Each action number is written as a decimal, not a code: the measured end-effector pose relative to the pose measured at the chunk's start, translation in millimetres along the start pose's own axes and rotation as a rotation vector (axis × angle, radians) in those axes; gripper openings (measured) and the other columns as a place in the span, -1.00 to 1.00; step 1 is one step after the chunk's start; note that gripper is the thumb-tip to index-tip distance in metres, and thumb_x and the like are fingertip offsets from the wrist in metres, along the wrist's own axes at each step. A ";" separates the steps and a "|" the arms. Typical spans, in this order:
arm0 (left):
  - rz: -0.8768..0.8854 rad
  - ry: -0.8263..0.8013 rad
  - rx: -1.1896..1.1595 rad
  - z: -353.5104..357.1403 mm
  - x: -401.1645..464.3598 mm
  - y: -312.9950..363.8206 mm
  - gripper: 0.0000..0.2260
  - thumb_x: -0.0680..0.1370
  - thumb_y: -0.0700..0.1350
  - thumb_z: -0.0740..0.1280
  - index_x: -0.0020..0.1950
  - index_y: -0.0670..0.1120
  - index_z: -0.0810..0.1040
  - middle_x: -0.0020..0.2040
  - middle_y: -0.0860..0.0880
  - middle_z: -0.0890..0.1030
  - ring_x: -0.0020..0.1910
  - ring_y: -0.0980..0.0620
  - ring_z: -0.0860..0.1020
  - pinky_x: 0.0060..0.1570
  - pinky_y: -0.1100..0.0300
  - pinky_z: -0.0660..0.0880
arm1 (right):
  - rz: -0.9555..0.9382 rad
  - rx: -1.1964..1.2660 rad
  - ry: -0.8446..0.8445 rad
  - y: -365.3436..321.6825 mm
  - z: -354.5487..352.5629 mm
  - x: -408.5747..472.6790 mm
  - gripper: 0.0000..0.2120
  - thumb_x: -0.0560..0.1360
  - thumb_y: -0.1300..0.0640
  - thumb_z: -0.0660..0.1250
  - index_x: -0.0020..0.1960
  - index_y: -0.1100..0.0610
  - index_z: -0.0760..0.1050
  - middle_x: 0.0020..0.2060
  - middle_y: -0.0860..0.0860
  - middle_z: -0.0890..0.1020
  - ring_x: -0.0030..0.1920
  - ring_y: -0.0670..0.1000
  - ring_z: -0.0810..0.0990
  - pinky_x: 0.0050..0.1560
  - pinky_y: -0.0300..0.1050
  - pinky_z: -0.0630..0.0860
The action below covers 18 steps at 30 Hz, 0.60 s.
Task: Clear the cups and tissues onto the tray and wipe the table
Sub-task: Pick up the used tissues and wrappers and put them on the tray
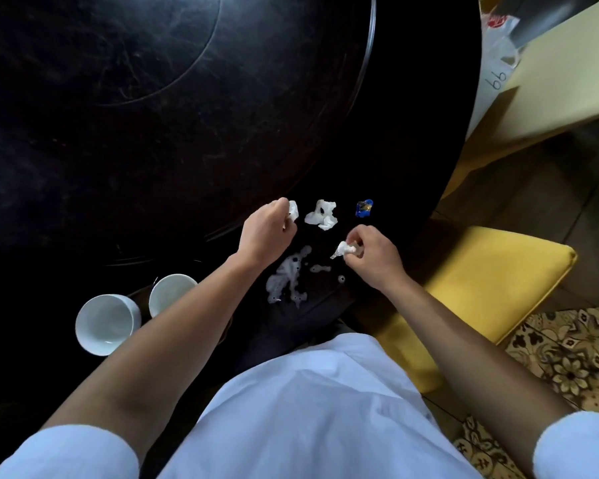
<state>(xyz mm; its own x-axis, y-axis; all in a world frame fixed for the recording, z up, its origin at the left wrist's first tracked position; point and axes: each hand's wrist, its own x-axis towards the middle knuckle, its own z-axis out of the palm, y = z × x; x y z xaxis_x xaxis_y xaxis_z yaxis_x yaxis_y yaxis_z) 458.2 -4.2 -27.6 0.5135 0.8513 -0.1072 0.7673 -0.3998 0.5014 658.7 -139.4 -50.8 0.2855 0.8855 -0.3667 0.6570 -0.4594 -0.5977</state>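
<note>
Fingers of the left hand (pixel 268 225) pinch one crumpled tissue (pixel 293 209), right hand (pixel 372 254) another (pixel 344 249); featherlight, soft, grab anywhere. Cups (pixel 106 323) left of the spill (pixel 287 279): fragile.

Restaurant dining room: round dark table (pixel 291 150) with turntable (pixel 101 46), yellow-cushioned chairs (pixel 491 278).

Each hand grips a tissue wad — left hand (pixel 267 229), right hand (pixel 374 257).

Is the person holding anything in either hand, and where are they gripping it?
Yes. The left hand pinches a tissue at its fingertips. The right hand grips another crumpled tissue by one end.
</note>
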 end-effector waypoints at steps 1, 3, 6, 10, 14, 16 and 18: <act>0.001 -0.016 0.003 -0.8 4.2 3.4 -0.85 0.51 -0.27 0.25 -0.23 -0.16 0.32 -0.34 -0.05 0.44 -0.38 -0.01 0.36 -0.41 0.01 0.33 | -0.014 -0.012 -0.022 -2.4 2.1 0.9 -0.71 0.46 0.14 0.40 0.17 -0.01 0.52 -0.06 -0.10 0.49 -0.10 -0.04 0.51 -0.11 -0.04 0.52; 0.005 -0.069 0.012 -1.6 12.9 11.4 -0.86 0.51 -0.27 0.24 -0.22 -0.15 0.33 -0.32 -0.08 0.47 -0.38 -0.01 0.36 -0.39 -0.01 0.35 | -0.013 -0.070 -0.086 -5.3 5.3 4.4 -0.56 0.48 0.14 0.38 0.35 -0.06 0.48 0.01 -0.09 0.49 -0.04 -0.04 0.51 -0.05 -0.09 0.48; 0.045 -0.142 0.082 3.3 25.2 18.6 -0.87 0.56 -0.23 0.22 -0.19 -0.14 0.38 -0.25 -0.07 0.49 -0.33 -0.04 0.43 -0.33 -0.01 0.39 | 0.003 -0.216 -0.141 -3.9 10.1 9.4 -0.64 0.53 0.07 0.37 0.31 -0.08 0.52 0.05 -0.05 0.49 0.00 0.06 0.57 -0.07 -0.08 0.45; 0.152 -0.192 0.178 16.9 41.1 20.1 -0.87 0.62 -0.16 0.25 -0.07 -0.17 0.53 0.00 -0.07 0.52 -0.10 -0.06 0.50 -0.26 0.00 0.50 | 0.026 -0.261 -0.102 1.4 13.3 9.5 -0.77 0.54 0.05 0.36 0.19 -0.03 0.54 -0.05 -0.08 0.44 -0.03 0.10 0.59 -0.17 -0.10 0.37; 0.252 -0.276 0.321 32.0 55.7 27.4 -0.85 0.64 -0.11 0.28 0.07 -0.11 0.63 0.28 -0.07 0.50 0.12 -0.09 0.49 -0.11 0.05 0.50 | 0.101 -0.253 -0.031 3.7 11.9 9.2 -0.80 0.54 0.00 0.37 0.12 0.02 0.50 -0.01 -0.01 0.56 -0.04 0.11 0.61 -0.18 -0.08 0.40; 0.291 -0.329 0.395 40.7 58.0 30.2 -0.84 0.63 -0.12 0.30 0.13 -0.07 0.64 0.32 -0.07 0.48 0.16 -0.10 0.48 -0.05 0.07 0.49 | 0.127 -0.244 -0.003 6.1 10.7 7.6 -0.81 0.54 0.01 0.37 0.11 0.03 0.50 -0.02 0.00 0.59 -0.05 0.12 0.62 -0.19 -0.07 0.42; 0.307 -0.359 0.456 47.3 56.2 30.5 -0.86 0.62 -0.14 0.32 0.15 -0.09 0.62 0.24 -0.07 0.49 0.11 -0.09 0.49 -0.03 0.07 0.49 | 0.148 -0.230 0.000 9.5 7.3 6.4 -0.84 0.52 0.03 0.36 0.07 0.04 0.51 -0.06 0.00 0.60 -0.08 0.14 0.63 -0.19 -0.05 0.46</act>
<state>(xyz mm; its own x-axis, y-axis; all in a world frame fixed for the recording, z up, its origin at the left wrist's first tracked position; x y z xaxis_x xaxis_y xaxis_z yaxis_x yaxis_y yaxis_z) 528.7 15.3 -58.9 0.7705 0.5410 -0.3371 0.6110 -0.7776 0.1486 661.6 -138.7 -64.1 0.3907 0.8097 -0.4379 0.7492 -0.5561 -0.3598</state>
